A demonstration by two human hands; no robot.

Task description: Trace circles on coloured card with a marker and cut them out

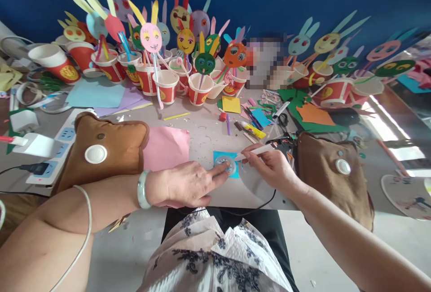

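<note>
My left hand (193, 182) reaches in from the left, with two fingertips pressing a round, translucent disc (221, 167) from above. Under the disc lies a small square of bright blue paper (236, 175). My right hand (274, 166) pinches a slim white pen (261, 149), whose tip points left at the disc's upper right edge. Whether the tip touches the paper is too small to tell. Pink paper (166, 146) lies beyond my left wrist.
Red-and-white paper cups (166, 88) with paper rabbit faces line the back. A brown pouch (111, 148) lies at left, another brown pouch (332, 171) at right. A power strip (60, 148) sits far left. Scraps, a yellow glue tube (253, 130) and pens lie centre right.
</note>
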